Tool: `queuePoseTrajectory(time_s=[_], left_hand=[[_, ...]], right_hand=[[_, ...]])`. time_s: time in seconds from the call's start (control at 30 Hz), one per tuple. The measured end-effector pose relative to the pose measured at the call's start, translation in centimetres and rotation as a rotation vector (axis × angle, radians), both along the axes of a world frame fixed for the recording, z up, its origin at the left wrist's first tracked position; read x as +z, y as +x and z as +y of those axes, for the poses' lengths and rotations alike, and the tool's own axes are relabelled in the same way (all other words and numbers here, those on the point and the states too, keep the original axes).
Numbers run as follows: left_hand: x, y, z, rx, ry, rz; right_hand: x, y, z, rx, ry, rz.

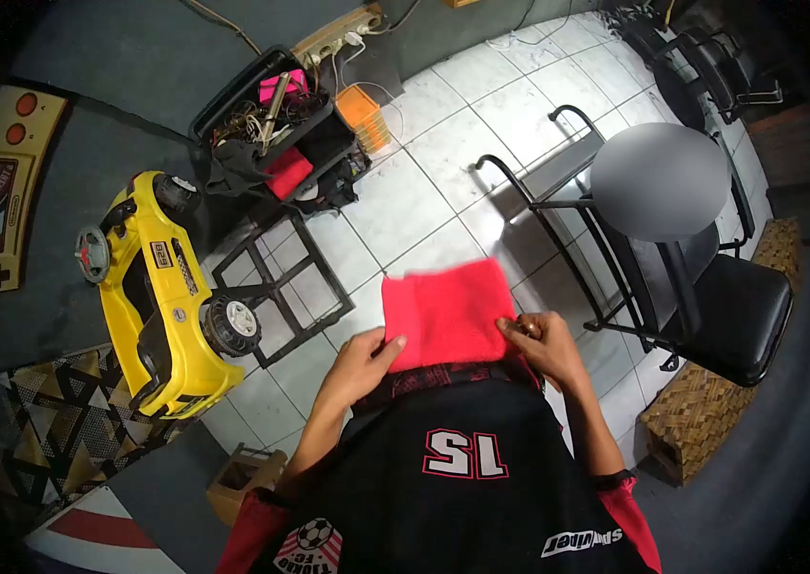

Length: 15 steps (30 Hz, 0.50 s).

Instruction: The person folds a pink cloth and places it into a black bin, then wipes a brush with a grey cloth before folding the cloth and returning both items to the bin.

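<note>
A bright pinkish-red cloth (448,311), looking like a small towel, is stretched out flat in front of my waist. My left hand (364,362) pinches its lower left edge, thumb on top. On the other side, my right hand (546,346) grips the right edge with thumb and curled fingers. Something small and brownish shows at the right fingers; I cannot make out what it is. The undersides of the cloth and the fingers beneath it are hidden.
A yellow toy car (161,297) stands on a black frame (305,330) at left. Behind it, a black bin (314,134) holds cables and cloths beside orange baskets (363,117). Black chairs (730,306) stand at right near a woven box (697,421). White tiles cover the floor.
</note>
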State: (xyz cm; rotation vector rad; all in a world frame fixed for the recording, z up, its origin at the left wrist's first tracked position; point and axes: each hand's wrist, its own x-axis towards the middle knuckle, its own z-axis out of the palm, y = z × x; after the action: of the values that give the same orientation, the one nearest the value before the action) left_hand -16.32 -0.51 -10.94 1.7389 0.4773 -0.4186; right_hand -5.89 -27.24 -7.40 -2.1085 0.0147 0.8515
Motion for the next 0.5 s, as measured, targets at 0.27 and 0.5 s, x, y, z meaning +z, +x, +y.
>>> queuePoseTrajectory(time_s=[0.27, 0.5], left_hand=[[2.1, 0.6, -0.9, 0.003, 0.242, 0.087], [1.2, 0.8, -1.5, -0.079, 0.290, 0.312]], right_hand=[[-0.5, 0.2, 0.3, 0.059, -0.130, -0.062], [-3.5, 0.8, -0.4, 0.301, -0.283, -0.027]])
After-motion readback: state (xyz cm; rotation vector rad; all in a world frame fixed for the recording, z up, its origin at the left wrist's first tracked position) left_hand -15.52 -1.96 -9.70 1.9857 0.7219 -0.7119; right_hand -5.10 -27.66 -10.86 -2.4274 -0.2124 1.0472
